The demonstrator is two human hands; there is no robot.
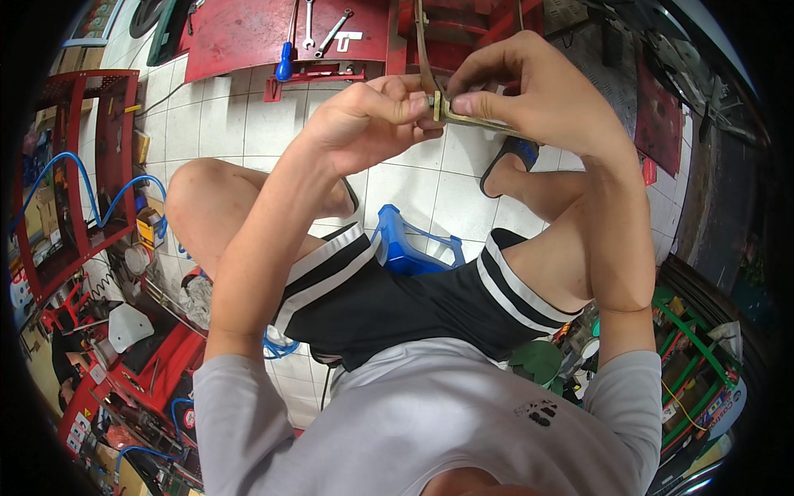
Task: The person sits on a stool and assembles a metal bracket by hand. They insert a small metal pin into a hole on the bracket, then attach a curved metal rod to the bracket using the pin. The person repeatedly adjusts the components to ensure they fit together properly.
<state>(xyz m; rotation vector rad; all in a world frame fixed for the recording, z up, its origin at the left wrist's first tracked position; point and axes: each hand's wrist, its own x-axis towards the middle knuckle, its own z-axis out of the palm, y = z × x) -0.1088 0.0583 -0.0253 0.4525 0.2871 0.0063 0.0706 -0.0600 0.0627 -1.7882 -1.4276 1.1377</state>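
Note:
Up ahead of my knees, both hands meet at a brass-coloured metal bracket (437,106). My left hand (360,124) is closed, its thumb and fingers pinching the left side of the bracket, where a small bolt-like end shows by the thumb tip. From the other side, my right hand (554,95) is closed too, with thumb and index finger pressed against the bracket's inner face. A narrow brownish metal strip (423,54) rises from the bracket toward a red frame. A thin metal rod (488,126) runs right beneath my right hand. The fingers hide part of the joint.
A red metal platform (240,45) ahead carries a blue-handled screwdriver (284,64) and two wrenches (334,35). Between my legs is a blue plastic stool (405,252). Red racks (83,240) with blue hoses stand left, a green metal rack (691,351) right.

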